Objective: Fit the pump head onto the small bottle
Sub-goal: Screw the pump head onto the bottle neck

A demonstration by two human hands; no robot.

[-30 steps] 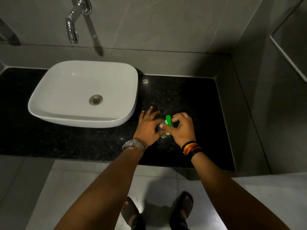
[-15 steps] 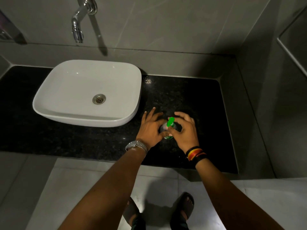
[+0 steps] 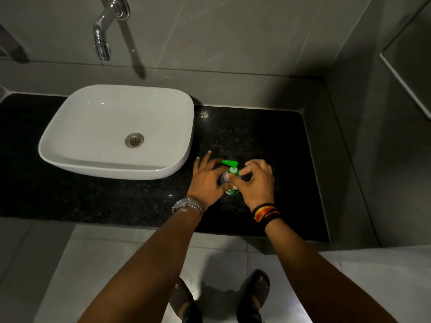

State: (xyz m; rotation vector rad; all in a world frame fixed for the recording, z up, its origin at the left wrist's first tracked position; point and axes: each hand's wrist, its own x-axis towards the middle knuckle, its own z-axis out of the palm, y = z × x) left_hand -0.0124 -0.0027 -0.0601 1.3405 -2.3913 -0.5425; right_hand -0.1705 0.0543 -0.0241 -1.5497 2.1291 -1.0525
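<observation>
Between the hands: small bottle point(image 3: 229, 183), green pump head point(image 3: 231, 166) on top
Left hand point(image 3: 206, 180): gripping bottle
Right hand point(image 3: 255, 183): pinching pump head collar

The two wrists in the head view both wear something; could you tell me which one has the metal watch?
The left wrist carries the silver metal watch, beside the small bottle. The right wrist instead wears red, yellow and black bands.

Dim and sharp, with wide-angle bending at edges and glare on the floor point(image 3: 268, 306).
</observation>
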